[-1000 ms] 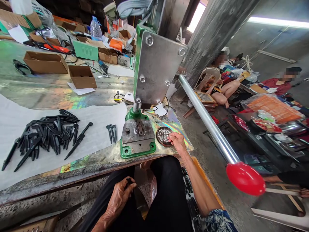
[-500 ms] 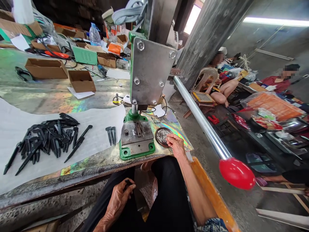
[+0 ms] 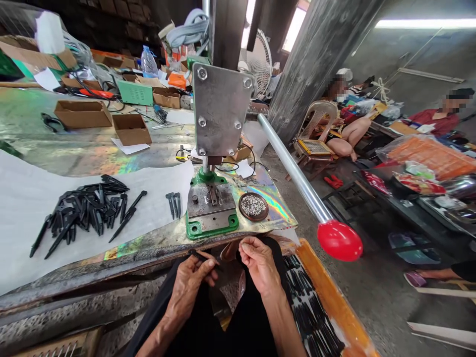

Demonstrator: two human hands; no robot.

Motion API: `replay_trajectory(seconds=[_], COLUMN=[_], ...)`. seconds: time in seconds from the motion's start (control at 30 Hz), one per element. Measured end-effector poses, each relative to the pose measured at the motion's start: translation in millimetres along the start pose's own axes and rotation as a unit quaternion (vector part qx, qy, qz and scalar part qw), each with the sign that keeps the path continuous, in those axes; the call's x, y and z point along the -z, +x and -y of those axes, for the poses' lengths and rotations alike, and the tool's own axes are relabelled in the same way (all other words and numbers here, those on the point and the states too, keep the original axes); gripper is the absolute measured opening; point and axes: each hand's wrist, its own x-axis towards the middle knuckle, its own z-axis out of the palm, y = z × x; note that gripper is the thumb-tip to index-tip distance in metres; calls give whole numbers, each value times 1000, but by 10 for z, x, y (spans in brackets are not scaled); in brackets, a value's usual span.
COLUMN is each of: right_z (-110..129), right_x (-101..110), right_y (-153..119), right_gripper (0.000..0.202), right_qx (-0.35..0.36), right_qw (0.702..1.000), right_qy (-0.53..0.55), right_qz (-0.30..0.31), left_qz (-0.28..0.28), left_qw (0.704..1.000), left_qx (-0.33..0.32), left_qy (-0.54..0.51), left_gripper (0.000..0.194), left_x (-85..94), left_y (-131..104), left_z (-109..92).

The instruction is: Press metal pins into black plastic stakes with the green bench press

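in the head view, the left hand has its grip closed on a black stick, pinched between thumb and fingers, over the lap and just below the edge of the tabletop. the right hand is near it, a little apart, with the grip's fingertips pressed together. i cannot tell if a tiny thing is between them.

on the tabletop, past the hands, stands a green and gray press. its long bar slants down to a red knob on the right. just beside the press, on the right, is a round dish with lots of tiny shiny bits in it. on the left, a big pile of black sticks and three black sticks in a row lie on white paper. an orange tray with more black sticks is beside the right leg.
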Motion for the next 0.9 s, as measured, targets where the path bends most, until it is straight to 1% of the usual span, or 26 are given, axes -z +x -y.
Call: replay_trajectory(seconds=[0.1, 0.17, 0.23, 0.37, 0.57, 0.9], right_z=[14, 22, 22, 6, -2, 10], right_x=[-63, -92, -116, -169, -242, -290], right_y=[-185, -290, -375, -477, -506, -505], right_gripper=[23, 22, 22, 21, 20, 18], right_qx=[-3, -3, -4, -1, 17, 12], right_qw=[1000, 1000, 1000, 999, 998, 997], right_qy=[-4, -8, -11, -25, -62, -79], right_qz=[17, 23, 25, 23, 13, 14], left_qz=[19, 28, 30, 29, 36, 59], left_qw=[997, 994, 990, 980, 967, 960], left_qx=[5, 8, 13, 27, 44, 45], left_qy=[-69, -108, -140, -194, -246, -270], left_gripper=[38, 38, 38, 41, 42, 37], left_x=[-151, -227, -279, -310, -265, -212], left_y=[-24, -50, -80, -127, -140, -133], left_z=[-244, -332, -369, -369, -352, -269])
